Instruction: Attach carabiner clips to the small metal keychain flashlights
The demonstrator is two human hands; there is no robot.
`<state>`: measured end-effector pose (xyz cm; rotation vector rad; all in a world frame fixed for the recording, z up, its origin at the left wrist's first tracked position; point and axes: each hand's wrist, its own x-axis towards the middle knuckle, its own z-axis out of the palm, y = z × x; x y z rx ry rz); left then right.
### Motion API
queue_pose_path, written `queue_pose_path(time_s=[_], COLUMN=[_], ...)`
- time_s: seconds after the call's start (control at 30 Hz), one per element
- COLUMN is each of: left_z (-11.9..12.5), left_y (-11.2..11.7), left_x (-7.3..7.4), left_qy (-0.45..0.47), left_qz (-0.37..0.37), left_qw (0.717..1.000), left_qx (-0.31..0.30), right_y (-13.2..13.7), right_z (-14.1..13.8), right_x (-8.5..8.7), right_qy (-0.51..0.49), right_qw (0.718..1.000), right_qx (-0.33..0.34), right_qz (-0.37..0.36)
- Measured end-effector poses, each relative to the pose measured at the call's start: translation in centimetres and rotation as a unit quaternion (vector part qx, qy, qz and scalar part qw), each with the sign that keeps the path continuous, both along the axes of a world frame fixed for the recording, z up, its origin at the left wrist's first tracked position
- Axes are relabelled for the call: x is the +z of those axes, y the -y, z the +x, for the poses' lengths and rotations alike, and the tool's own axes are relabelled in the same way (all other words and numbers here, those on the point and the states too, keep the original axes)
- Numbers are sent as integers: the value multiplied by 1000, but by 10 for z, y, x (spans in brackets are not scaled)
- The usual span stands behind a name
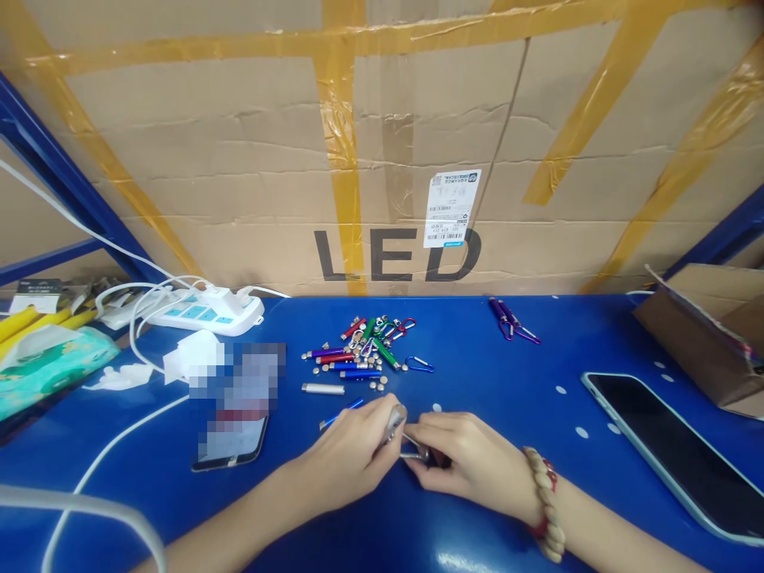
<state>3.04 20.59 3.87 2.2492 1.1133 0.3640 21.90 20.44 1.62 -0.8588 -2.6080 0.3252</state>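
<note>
My left hand [358, 450] is closed around a silver metal tube [395, 415], whose rounded end shows above my thumb. Beside it, my right hand [469, 454] pinches a silver carabiner clip [421, 452] between thumb and fingers. The two hands almost meet, and whether the clip is joined to the tube cannot be made out. Just beyond them lies a pile of small coloured flashlight tubes, with a green tube [387, 355], a silver tube [323, 389], a blue carabiner [420, 364] and several button cells [382, 380]. A blue tube [340, 414] is partly behind my left hand.
A phone [232, 446] lies left on the blue table [489, 525], near a white power strip [232, 318] and cables. Another phone [680, 454] and an open carton [704, 334] are on the right. Purple flashlights [504, 317] lie at the back, before a large cardboard box [239, 175].
</note>
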Motion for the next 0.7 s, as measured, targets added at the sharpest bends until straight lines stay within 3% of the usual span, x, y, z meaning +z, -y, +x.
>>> queue_pose_path(time_s=[0.13, 0.23, 0.7], left_z=[-2, -2, -1], left_y=[0, -2, -1], left_x=[-1, -6, -9], left_qy=[-9, -6, -7], left_qz=[47, 69, 50], left_qw=[998, 997, 998], left_qx=[-29, -16, 39], right_y=[0, -2, -6], right_z=[2, 3, 5], right_x=[-1, -1, 2], right_qy=[6, 2, 10], right_qw=[1000, 999, 995], right_qx=[9, 19, 4], right_qz=[12, 48, 98])
